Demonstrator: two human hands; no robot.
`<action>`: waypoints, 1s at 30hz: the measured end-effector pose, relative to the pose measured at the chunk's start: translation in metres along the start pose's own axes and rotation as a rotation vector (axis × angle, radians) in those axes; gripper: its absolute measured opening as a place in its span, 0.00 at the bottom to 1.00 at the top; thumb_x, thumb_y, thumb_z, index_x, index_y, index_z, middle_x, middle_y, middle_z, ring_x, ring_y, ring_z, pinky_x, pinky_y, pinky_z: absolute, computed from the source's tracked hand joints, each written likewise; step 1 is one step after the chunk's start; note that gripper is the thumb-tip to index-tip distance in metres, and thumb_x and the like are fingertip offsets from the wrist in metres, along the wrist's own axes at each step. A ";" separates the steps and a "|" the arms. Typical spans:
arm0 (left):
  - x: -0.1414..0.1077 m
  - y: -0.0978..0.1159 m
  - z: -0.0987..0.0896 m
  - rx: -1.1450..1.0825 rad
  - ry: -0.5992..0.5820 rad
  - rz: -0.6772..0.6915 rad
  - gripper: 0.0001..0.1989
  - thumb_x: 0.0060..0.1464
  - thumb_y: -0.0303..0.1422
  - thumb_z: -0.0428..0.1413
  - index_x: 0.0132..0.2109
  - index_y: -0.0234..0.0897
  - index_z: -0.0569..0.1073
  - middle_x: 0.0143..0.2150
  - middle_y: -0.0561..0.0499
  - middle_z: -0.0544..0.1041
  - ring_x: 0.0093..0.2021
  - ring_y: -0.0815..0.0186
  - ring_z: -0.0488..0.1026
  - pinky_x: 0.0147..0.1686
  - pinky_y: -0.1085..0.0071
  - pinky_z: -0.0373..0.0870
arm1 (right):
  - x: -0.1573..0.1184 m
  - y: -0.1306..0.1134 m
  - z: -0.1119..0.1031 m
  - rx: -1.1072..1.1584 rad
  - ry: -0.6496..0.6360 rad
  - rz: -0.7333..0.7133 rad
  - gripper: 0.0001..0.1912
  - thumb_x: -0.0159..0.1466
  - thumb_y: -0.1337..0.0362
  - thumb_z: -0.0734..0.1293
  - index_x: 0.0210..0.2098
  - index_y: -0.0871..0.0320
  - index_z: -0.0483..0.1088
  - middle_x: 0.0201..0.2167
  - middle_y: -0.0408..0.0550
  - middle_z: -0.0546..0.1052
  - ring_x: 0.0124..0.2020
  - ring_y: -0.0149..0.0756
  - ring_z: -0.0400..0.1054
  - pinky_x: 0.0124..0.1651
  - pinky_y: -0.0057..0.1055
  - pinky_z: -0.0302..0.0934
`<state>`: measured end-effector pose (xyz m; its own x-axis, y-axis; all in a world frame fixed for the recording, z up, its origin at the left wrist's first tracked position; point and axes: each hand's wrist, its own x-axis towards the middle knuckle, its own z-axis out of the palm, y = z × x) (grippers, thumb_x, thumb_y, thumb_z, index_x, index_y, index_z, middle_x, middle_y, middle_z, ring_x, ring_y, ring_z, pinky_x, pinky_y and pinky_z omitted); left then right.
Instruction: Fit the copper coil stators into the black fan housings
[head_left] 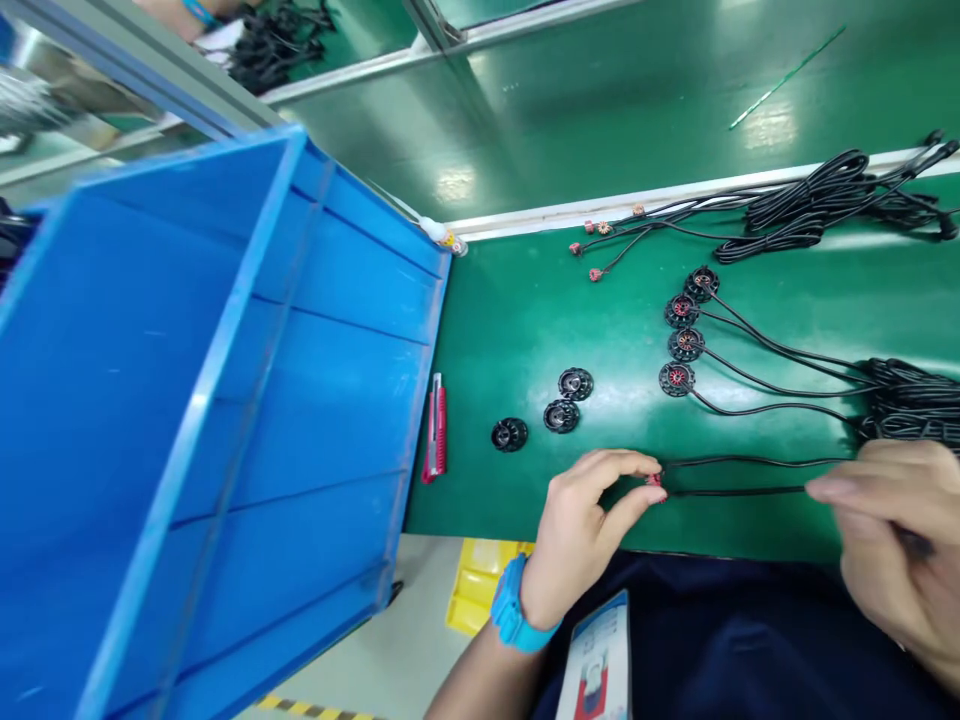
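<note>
My left hand (574,520), with a blue wristband, pinches a small red toothed connector (657,482) between thumb and forefinger near the table's front edge. Two thin black cables (739,491) run right from there to my right hand (900,530), whose fingers are closed around them, slightly blurred. Past my hands, four black ribbed round caps (677,379) with cables through them stand in a column, their centres red or orange. Farther left lie three loose black caps (510,434) without cables. A coil of black cable (911,395) rests just beyond my right hand.
A large blue bin (360,330) takes up the left side. Beside it lie a red utility knife (436,430) and a small white bottle (444,236). Bundled black cables with small reddish ends (795,205) stretch along the back rail. Below shows a yellow tray (476,585).
</note>
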<state>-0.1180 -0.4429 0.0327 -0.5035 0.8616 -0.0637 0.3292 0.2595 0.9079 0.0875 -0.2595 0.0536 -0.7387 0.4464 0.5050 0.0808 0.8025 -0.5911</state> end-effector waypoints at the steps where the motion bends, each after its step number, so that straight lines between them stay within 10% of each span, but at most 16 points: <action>1: 0.000 0.004 0.002 -0.141 0.008 -0.044 0.06 0.63 0.32 0.67 0.46 0.41 0.82 0.41 0.51 0.85 0.40 0.65 0.81 0.45 0.68 0.74 | 0.003 -0.002 0.007 0.008 -0.025 -0.050 0.13 0.68 0.74 0.71 0.49 0.52 0.74 0.38 0.46 0.81 0.37 0.36 0.75 0.44 0.39 0.69; 9: 0.000 0.020 0.024 -0.897 0.022 -0.238 0.13 0.49 0.33 0.76 0.39 0.36 0.82 0.37 0.49 0.85 0.33 0.70 0.81 0.38 0.76 0.78 | 0.008 -0.014 0.035 0.011 -0.021 -0.173 0.15 0.65 0.70 0.77 0.50 0.56 0.76 0.41 0.44 0.83 0.38 0.33 0.75 0.42 0.36 0.66; 30: -0.007 0.030 0.038 -0.947 0.065 -0.298 0.14 0.51 0.37 0.75 0.36 0.37 0.80 0.36 0.50 0.85 0.35 0.68 0.82 0.41 0.72 0.80 | 0.015 -0.017 0.031 0.152 -0.111 -0.084 0.07 0.70 0.74 0.69 0.45 0.56 0.72 0.35 0.45 0.79 0.35 0.34 0.73 0.41 0.36 0.65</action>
<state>-0.0743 -0.4244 0.0449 -0.5144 0.7849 -0.3455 -0.5771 -0.0187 0.8165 0.0549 -0.2789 0.0519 -0.8083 0.3274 0.4894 -0.0801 0.7624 -0.6421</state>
